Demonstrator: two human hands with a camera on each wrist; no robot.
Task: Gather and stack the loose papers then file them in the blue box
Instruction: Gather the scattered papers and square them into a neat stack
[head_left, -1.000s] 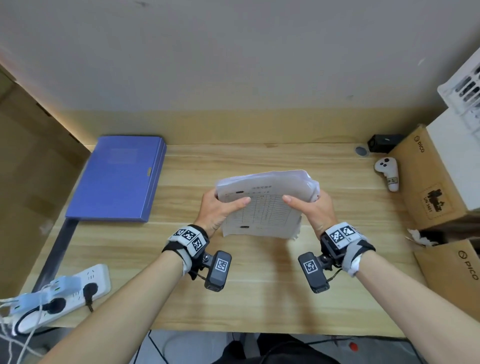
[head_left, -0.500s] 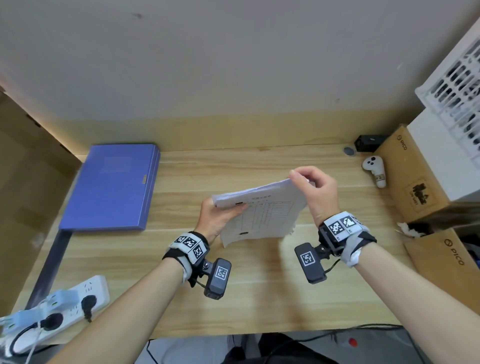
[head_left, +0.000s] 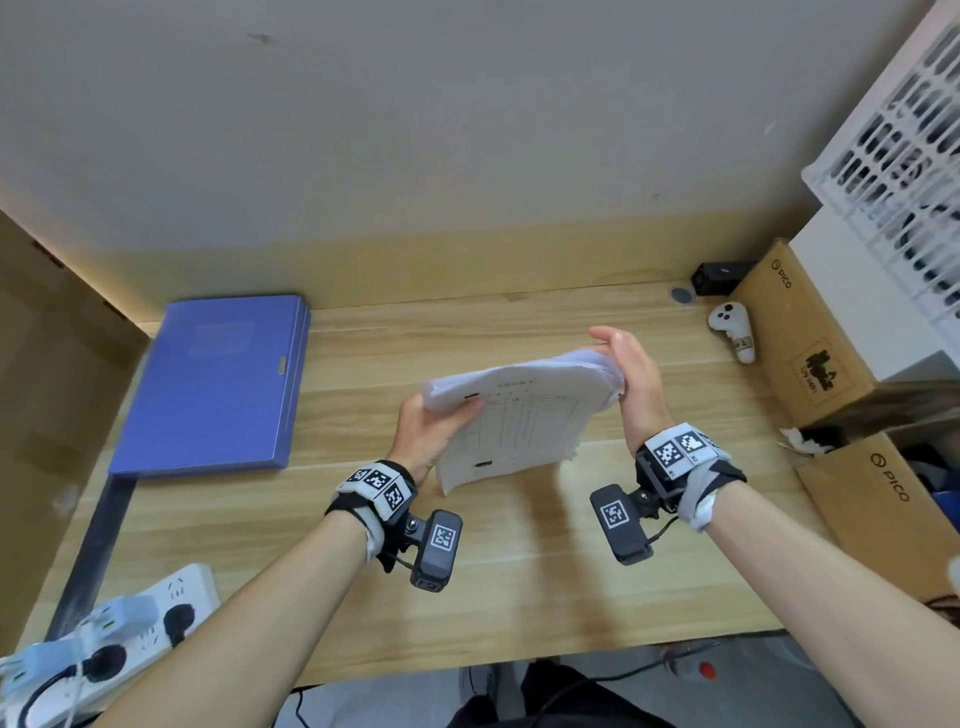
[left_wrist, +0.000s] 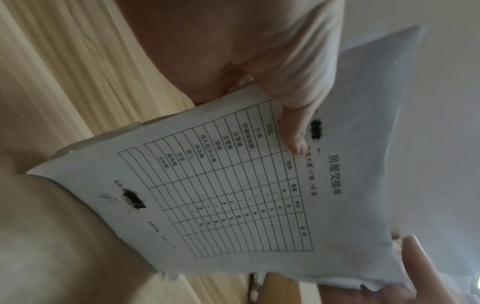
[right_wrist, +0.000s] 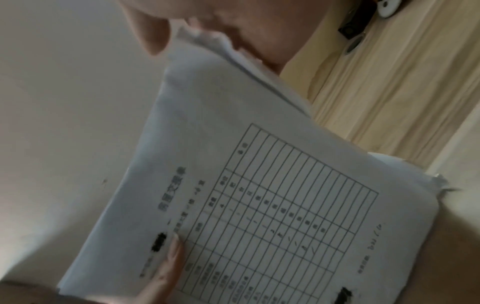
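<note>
A stack of white papers with a printed table on the top sheet hangs tilted above the wooden table. My left hand grips its left edge, thumb on the top sheet, fingers underneath. My right hand stands upright at the stack's far right corner, its palm against the crumpled corner and its fingers stretched over the far edge. In the right wrist view the corner sits between thumb and palm. The blue box lies closed and flat at the table's back left.
A white power strip with plugs lies at the front left corner. A white controller and a small black device sit at the back right. Cardboard boxes and a white crate line the right side.
My right hand let go of the stack's right side and went up to its far right corner, fingers straightening. The stack tilted, right end higher. My left hand kept its hold.
</note>
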